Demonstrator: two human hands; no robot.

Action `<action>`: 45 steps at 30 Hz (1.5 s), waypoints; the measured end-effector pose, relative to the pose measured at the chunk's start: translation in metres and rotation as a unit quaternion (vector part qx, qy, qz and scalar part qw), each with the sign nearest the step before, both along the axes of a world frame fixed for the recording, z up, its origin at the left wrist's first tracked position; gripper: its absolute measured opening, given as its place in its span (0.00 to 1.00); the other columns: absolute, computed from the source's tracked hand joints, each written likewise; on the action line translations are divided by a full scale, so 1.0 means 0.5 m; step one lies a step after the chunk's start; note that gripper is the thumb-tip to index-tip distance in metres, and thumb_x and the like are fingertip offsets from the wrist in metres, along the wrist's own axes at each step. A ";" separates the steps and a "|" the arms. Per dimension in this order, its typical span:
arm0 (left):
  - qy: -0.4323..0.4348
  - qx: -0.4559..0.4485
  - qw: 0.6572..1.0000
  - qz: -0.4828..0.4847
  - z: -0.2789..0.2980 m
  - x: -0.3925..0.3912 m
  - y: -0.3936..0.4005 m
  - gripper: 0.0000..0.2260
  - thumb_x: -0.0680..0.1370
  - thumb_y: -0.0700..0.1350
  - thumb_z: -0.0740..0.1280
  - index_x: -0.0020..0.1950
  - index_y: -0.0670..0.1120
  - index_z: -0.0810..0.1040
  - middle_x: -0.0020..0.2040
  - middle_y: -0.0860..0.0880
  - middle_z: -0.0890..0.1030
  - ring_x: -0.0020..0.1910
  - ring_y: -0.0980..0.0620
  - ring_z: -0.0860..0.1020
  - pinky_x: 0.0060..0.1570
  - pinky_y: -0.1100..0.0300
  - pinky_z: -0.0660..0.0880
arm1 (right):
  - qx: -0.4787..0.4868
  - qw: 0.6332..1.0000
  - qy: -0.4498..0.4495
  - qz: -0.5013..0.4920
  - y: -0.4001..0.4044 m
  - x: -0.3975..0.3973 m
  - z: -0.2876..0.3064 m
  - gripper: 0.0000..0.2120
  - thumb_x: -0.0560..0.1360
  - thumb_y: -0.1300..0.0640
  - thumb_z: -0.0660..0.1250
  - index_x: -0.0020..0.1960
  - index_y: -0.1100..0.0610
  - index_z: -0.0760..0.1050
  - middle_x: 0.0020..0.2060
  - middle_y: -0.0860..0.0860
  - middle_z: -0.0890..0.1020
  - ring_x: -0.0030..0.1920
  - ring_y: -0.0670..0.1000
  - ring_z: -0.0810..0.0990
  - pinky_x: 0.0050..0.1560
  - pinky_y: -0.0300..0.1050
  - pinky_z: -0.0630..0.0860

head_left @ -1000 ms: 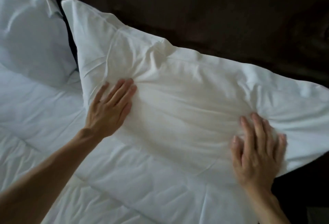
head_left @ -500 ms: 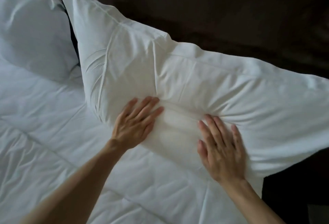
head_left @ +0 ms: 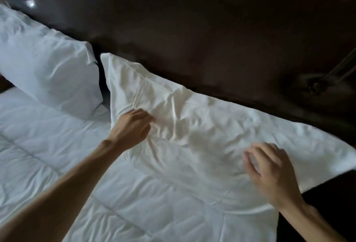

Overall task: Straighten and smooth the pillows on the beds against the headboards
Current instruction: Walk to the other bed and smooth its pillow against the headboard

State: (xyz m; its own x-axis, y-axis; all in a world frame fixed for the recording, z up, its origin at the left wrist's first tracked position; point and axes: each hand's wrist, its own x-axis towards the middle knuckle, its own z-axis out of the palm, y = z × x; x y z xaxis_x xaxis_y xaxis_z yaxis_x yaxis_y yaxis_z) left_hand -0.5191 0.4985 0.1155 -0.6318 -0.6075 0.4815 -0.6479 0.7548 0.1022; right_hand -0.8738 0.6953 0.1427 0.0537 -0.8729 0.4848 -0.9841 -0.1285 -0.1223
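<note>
Right hand (head_left: 273, 172) blurred over pillow (head_left: 212, 126)

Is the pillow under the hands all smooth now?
No, the near pillow shows many creases between the left hand and right hand.

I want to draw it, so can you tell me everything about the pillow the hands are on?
The right pillow is white, soft-looking cloth with a stitched flap border and many creases. It lies slanted along the dark headboard, on the white duvet. The left hand presses its left side; the blurred right hand is over its lower right.
</note>
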 end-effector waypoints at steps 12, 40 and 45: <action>-0.181 0.115 0.976 0.048 0.066 -0.126 -0.187 0.34 0.75 0.73 0.39 0.74 0.63 0.68 0.73 0.63 0.72 0.74 0.60 0.66 0.76 0.41 0.49 | 0.127 0.986 -0.038 -0.100 -0.186 -0.043 0.000 0.33 0.74 0.28 0.56 0.66 0.49 0.77 0.58 0.47 0.83 0.58 0.54 0.82 0.56 0.53 0.77; 0.018 0.012 0.983 0.180 0.179 0.027 -0.340 0.13 0.76 0.52 0.60 0.43 0.52 0.84 0.45 0.52 0.85 0.49 0.44 0.82 0.59 0.51 0.64 | -0.006 0.952 -0.234 -0.196 -0.253 0.018 0.107 0.16 0.74 0.49 0.60 0.42 0.58 0.81 0.39 0.57 0.86 0.41 0.65 0.84 0.39 0.50 0.72; -0.003 0.048 0.974 0.221 0.070 0.044 -0.323 0.14 0.76 0.55 0.62 0.49 0.53 0.86 0.54 0.50 0.83 0.59 0.43 0.78 0.63 0.49 0.64 | 0.010 0.947 -0.255 -0.193 -0.273 0.023 -0.001 0.09 0.78 0.58 0.66 0.44 0.61 0.82 0.39 0.58 0.86 0.41 0.64 0.85 0.40 0.52 0.77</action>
